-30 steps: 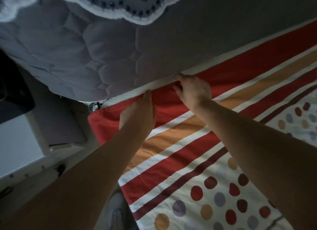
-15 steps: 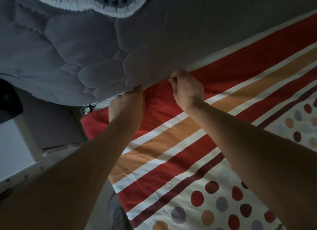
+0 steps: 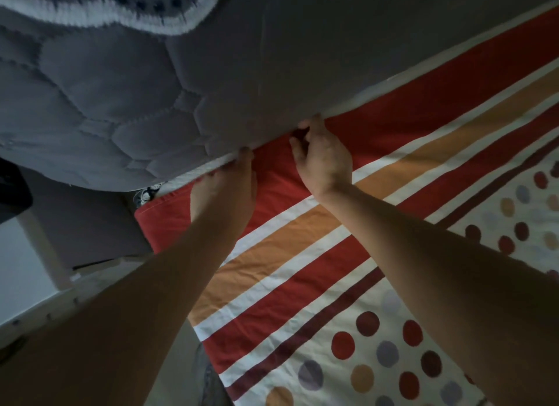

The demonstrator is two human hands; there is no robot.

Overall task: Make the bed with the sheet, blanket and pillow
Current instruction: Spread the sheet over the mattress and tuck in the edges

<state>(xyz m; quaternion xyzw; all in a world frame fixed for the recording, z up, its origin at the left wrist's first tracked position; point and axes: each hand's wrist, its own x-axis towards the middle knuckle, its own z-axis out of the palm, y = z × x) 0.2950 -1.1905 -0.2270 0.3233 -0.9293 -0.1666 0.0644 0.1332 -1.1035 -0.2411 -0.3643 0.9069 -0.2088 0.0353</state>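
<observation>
The left hand (image 3: pixel 223 190), laid flat a second ago on the red, orange and white striped sheet (image 3: pixel 287 287), is brought to the hem of the grey quilted blanket (image 3: pixel 136 103), fingers curled round it; the right hand (image 3: pixel 323 160) is hooked on beside it. The sheet is spread on the bed, so the blanket can likely be drawn over.

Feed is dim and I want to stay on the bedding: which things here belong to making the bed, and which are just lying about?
Job:
- striped, dotted sheet
- grey quilted blanket
- left hand and right hand, both at the blanket's edge, fingers curled on it

Lying about:
- white frame, left
- dark object, far left
- white-trimmed fabric, role unclear
</observation>
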